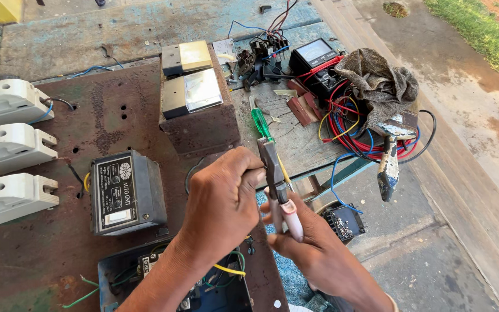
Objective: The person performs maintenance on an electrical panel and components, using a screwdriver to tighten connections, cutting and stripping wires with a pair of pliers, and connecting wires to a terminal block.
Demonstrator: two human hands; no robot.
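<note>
My left hand (220, 202) is curled into a fist, pinching something small at the jaws of a pair of pliers (272, 167). My right hand (313, 242) grips the pliers' pale pink handles (290, 216) from below. What sits in the jaws is hidden by my fingers. A green-handled screwdriver (260, 122) lies on the bench just behind the pliers. Below my left wrist an open dark box (203, 289) shows yellow and green wires.
On a rusty metal panel (116, 104) sit three white fuse holders (7, 150), a dark grey unit box (125, 193) and two metal-faced blocks (194, 86). A black meter (316, 58), tangled red, blue and yellow wires (353, 127), a rag (379, 81) and a small parts box (345, 222) lie right.
</note>
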